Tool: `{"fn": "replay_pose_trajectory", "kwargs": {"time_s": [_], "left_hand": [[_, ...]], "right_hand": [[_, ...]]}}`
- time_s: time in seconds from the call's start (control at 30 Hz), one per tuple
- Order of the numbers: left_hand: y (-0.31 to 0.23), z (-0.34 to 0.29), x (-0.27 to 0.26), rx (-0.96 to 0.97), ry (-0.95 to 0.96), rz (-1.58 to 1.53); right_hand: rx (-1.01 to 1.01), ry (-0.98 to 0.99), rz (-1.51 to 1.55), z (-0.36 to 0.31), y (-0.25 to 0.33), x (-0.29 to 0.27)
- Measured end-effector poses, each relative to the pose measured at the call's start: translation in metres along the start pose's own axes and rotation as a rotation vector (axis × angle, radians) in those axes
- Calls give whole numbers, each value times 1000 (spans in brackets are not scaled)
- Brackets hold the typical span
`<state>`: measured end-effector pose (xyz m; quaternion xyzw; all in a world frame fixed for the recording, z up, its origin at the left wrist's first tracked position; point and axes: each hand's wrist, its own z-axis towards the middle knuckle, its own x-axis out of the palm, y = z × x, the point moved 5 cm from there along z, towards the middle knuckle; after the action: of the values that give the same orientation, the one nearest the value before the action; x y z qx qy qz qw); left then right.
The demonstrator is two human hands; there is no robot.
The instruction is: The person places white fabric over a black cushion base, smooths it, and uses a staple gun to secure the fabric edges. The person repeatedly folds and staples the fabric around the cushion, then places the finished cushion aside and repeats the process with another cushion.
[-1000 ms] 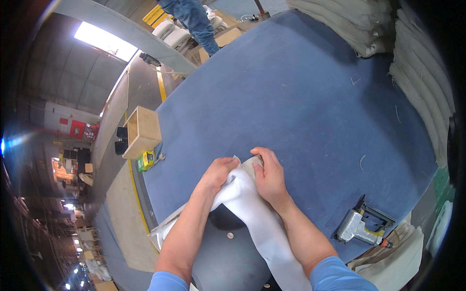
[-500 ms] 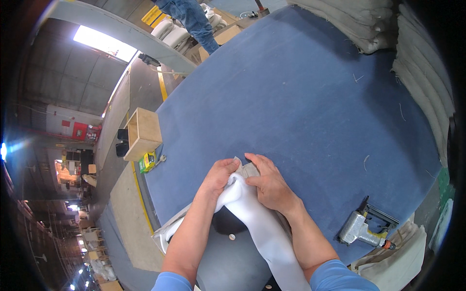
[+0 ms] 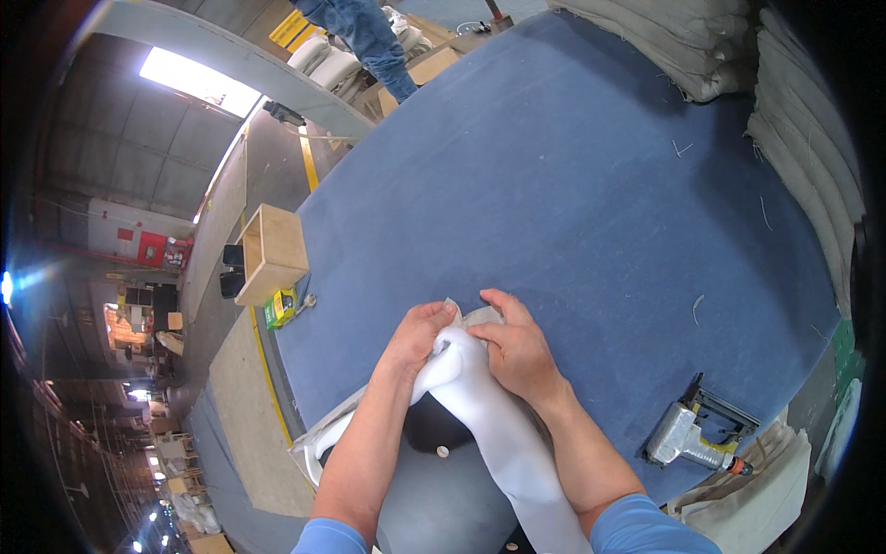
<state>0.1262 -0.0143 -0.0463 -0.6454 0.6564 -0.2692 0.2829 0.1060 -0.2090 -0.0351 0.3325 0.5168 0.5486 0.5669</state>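
A white, soft padded sheet (image 3: 480, 406) lies folded over the edge of a dark grey board (image 3: 434, 503) directly before me. Along its far corner runs a strip of beige fabric (image 3: 484, 317). My left hand (image 3: 417, 340) is closed, pinching the beige fabric at the corner between thumb and fingers. On the other side, my right hand (image 3: 520, 349) grips the same fabric, with its thumb and index finger on the edge. The white sheet bunches into a fold between both hands. What the lower fingers do under the fabric is hidden.
A pneumatic staple gun (image 3: 688, 436) lies at the right of the blue-covered table (image 3: 517, 203). Stacked beige cushions or covers (image 3: 803, 157) stand far right. At the left edge are a wooden box (image 3: 277, 256) and a small green-yellow carton (image 3: 280, 308). Another person's jeans leg (image 3: 365, 42) shows beyond.
My right hand has shifted slightly, its index finger moving right and lifting a bit of beige fabric. The left hand stays at the corner.
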Motion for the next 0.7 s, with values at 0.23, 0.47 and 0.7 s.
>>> {"fn": "replay_pose_trajectory", "kwargs": {"time_s": [0.23,0.47,0.7], "left_hand": [[0,0,1,19,12,-16],[-7,-4,12,9,37,-30],[-14,-10,15,-23,91,82]], "right_hand": [[-17,75,-50,1,4,2],[-48,148,-164,-1,5,4],[46,5,57,-1,-8,3]]}}
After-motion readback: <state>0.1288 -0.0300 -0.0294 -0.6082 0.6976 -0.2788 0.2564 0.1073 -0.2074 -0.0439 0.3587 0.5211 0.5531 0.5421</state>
